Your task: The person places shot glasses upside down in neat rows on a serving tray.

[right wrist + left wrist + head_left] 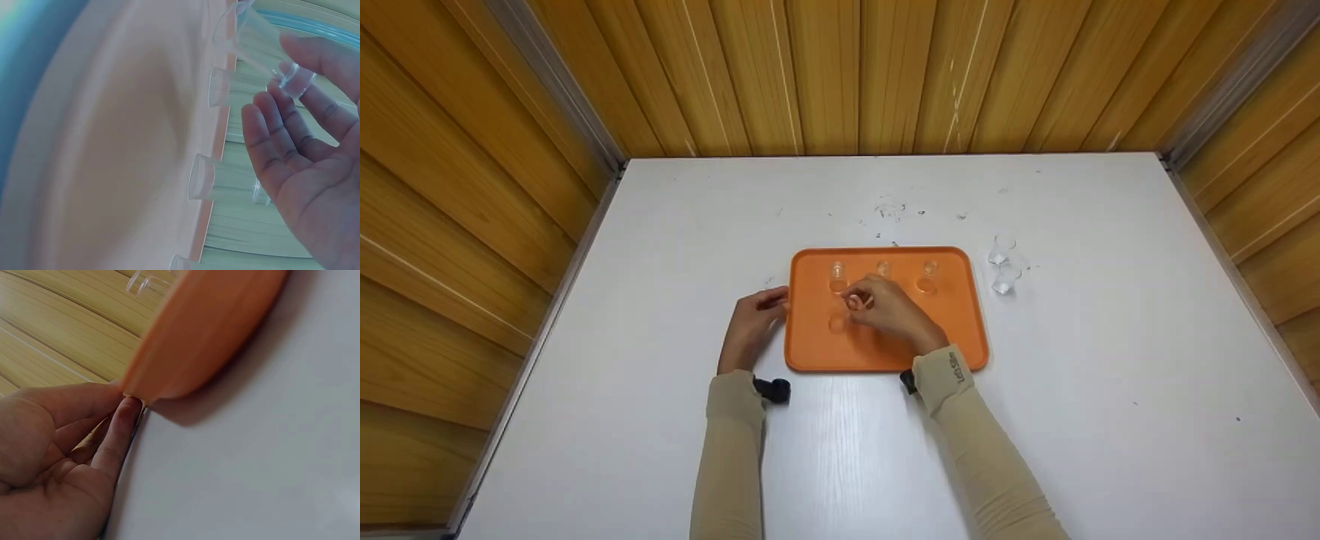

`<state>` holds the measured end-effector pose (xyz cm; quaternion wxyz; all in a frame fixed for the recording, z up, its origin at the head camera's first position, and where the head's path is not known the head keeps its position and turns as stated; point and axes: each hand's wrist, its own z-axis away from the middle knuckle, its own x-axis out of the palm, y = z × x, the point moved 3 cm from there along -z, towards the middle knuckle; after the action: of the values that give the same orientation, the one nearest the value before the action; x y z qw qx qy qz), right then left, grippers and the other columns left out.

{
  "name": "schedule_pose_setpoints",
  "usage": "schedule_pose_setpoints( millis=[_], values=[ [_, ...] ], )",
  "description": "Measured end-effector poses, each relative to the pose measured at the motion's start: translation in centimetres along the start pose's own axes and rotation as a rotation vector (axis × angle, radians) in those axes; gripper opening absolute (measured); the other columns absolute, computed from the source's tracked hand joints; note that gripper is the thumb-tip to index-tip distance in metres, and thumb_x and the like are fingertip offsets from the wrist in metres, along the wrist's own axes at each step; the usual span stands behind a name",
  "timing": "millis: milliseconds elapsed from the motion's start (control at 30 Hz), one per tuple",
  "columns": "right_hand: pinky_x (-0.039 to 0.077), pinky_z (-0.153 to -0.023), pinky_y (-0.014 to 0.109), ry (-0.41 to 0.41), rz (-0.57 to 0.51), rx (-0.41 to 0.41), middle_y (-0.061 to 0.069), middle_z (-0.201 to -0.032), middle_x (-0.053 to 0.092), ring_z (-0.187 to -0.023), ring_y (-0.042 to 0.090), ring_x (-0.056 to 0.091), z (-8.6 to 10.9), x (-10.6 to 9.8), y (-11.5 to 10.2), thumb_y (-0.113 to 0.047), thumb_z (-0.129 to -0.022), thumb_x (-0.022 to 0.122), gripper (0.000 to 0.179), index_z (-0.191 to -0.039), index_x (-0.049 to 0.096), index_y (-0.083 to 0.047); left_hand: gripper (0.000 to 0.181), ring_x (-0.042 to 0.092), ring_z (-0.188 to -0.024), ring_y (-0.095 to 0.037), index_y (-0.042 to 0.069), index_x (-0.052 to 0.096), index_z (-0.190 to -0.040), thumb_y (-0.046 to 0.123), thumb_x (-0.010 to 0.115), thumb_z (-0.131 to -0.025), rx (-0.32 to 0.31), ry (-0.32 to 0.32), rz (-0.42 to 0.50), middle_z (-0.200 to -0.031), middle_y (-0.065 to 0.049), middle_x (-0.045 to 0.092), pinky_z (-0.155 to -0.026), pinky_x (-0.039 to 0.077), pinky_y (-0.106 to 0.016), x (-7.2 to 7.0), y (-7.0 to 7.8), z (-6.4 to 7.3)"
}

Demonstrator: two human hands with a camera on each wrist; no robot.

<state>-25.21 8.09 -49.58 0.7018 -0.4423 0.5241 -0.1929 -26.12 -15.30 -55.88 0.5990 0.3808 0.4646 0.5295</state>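
Observation:
My left hand (751, 328) pinches the left edge of the orange tray (885, 360); in the left wrist view the thumb presses low on the tray's wall and a finger reaches its rim. Over the left half of the tray, my right hand (896, 309) holds a small clear cup (261, 42) by its thick base, between thumb and fingers. That cup is tilted, its wide mouth toward the tray. Behind it, three similar cups stand mouth down in a row: a left cup (838, 277), a middle cup (883, 268), partly hidden by my hand, and a right cup (928, 277).
Right of the tray, two more clear cups, a far cup (1003, 250) and a near cup (1006, 279), stand mouth up on the white table (1110, 337). Dark marks spot the table behind the tray. Wood-slat walls (825, 75) enclose the table at the back and sides.

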Motion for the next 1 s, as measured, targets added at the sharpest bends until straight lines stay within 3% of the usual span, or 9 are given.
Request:
schedule_pose_setpoints(
  millis=[333,700,1000],
  values=[
    [0.047,-0.084,0.033,0.037,0.012,-0.017,0.010,-0.100,0.056,-0.095,0.023,0.055,-0.4,0.4,-0.3,0.000,-0.082,0.068,0.032,-0.114,0.066,0.002,0.035,0.059,-0.110,-0.020,0.008,0.065,-0.123,0.007,0.066,-0.088,-0.004,0.001,-0.013,-0.118,-0.010,0.066,-0.097,0.046,-0.031,0.0,0.1,0.0],
    [0.052,-0.087,0.033,0.001,0.030,0.028,0.010,-0.105,0.059,-0.097,0.023,0.058,-0.8,1.0,0.0,0.000,-0.084,0.067,0.032,-0.116,0.066,0.001,0.037,0.060,-0.113,-0.024,0.003,0.063,-0.126,0.005,0.065,-0.089,0.042,-0.009,0.000,-0.121,-0.017,0.065,-0.098,0.047,-0.032,0.0,0.1,0.0],
    [0.051,-0.085,0.031,-0.007,-0.022,0.039,0.008,-0.104,0.062,-0.093,0.021,0.058,-0.8,1.2,0.2,-0.001,-0.083,0.068,0.032,-0.115,0.067,0.001,0.036,0.060,-0.112,-0.022,0.006,0.065,-0.124,0.004,0.065,-0.088,0.003,0.010,-0.055,-0.120,-0.013,0.066,-0.096,0.047,-0.030,-0.1,0.0,-0.2]
  ],
)
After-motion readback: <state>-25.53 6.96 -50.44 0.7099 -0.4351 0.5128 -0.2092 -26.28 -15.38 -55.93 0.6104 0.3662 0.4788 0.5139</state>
